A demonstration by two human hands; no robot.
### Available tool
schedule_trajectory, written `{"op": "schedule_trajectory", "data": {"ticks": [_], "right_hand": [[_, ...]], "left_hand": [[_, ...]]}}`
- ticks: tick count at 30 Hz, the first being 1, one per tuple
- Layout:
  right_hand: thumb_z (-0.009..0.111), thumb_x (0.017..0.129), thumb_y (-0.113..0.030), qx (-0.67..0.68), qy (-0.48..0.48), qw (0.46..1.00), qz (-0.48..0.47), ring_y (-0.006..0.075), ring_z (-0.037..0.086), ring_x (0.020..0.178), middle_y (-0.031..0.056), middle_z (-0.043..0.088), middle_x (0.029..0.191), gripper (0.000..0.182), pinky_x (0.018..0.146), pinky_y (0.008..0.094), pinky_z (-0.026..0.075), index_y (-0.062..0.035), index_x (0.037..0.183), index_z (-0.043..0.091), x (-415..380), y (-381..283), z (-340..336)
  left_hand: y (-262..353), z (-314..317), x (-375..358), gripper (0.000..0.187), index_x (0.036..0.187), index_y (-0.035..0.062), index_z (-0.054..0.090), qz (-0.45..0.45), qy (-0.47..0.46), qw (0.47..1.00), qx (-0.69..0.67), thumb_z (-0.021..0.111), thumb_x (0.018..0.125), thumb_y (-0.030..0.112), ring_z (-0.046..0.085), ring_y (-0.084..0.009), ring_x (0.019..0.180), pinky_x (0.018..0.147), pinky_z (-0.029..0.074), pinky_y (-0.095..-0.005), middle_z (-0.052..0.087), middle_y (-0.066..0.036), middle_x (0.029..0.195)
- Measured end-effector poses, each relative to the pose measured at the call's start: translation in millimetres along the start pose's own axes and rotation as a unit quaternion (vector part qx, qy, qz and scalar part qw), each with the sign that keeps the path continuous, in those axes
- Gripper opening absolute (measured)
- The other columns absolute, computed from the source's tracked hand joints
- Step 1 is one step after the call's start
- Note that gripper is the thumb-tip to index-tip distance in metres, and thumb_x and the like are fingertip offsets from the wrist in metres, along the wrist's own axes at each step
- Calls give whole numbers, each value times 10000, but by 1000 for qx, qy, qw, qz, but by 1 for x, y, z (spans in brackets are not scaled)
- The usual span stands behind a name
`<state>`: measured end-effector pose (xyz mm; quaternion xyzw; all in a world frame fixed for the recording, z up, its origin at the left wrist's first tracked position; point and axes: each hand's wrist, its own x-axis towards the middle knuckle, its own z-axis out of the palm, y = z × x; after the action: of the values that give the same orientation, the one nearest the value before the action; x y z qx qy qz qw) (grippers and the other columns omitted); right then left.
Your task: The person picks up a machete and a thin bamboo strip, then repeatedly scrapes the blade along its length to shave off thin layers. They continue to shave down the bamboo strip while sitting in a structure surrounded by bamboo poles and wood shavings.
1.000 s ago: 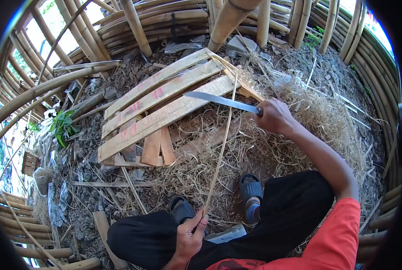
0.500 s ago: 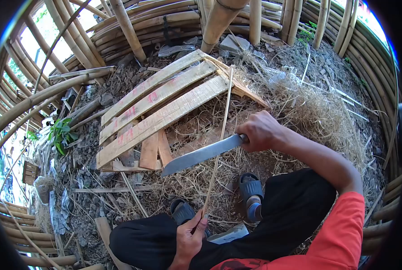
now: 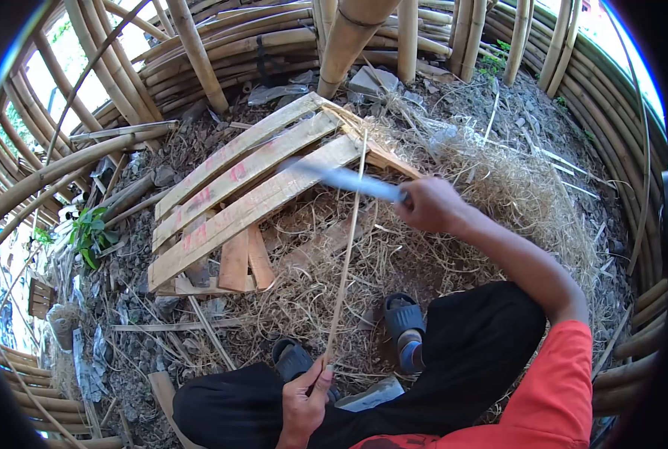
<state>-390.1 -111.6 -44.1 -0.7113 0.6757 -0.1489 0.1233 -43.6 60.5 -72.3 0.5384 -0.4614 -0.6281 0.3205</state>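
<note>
My left hand (image 3: pixel 304 404), low in the view between my knees, is closed on the lower end of a thin bamboo strip (image 3: pixel 350 243). The strip slants up and away, its far end over the corner of a slatted wooden pallet (image 3: pixel 255 194). My right hand (image 3: pixel 432 205) is wrapped round the handle of a large knife (image 3: pixel 349 182). Its blade is smeared by motion, points left and up, and crosses the strip near its upper part. Whether blade and strip touch cannot be told.
Curly shavings (image 3: pixel 521 179) lie on the ground at the right and round my sandals (image 3: pixel 404 318). Bamboo poles (image 3: pixel 356 45) stand at the back. A green plant (image 3: pixel 89 233) grows at the left. A pale block (image 3: pixel 371 395) sits between my feet.
The knife's blade has swung upward, its tip now over the pallet instead of below it. The whole scene has shifted slightly left in view. Both hands keep their hold.
</note>
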Motion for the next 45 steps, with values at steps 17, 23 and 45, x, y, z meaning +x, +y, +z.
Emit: {"op": "schedule_trajectory", "data": {"ticks": [17, 23, 45], "right_hand": [[591, 782, -169, -62, -86, 989, -100, 230, 645, 577, 106, 666, 696, 153, 550, 388, 527, -85, 840, 705, -4, -16, -1], [639, 807, -230, -58, -68, 992, 86, 184, 582, 543, 87, 628, 659, 164, 515, 358, 491, -75, 755, 657, 14, 2, -7], [705, 621, -111, -53, -21, 946, -320, 205, 604, 499, 22, 594, 587, 213, 478, 372, 475, -112, 811, 609, -27, -55, 4]], "left_hand": [[-4, 6, 3, 343, 1261, 21, 595, -14, 5, 1000, -21, 612, 950, 164, 343, 1, 482, 421, 258, -173, 459, 63, 639], [5, 5, 2, 352, 1263, 15, 592, -4, 7, 1000, -16, 605, 954, 184, 335, 2, 488, 419, 248, -175, 459, 63, 641], [9, -2, 9, 355, 1297, 30, 538, 37, -34, 994, -92, 482, 1014, 238, 288, -6, 499, 429, 233, -181, 365, 59, 637]]}}
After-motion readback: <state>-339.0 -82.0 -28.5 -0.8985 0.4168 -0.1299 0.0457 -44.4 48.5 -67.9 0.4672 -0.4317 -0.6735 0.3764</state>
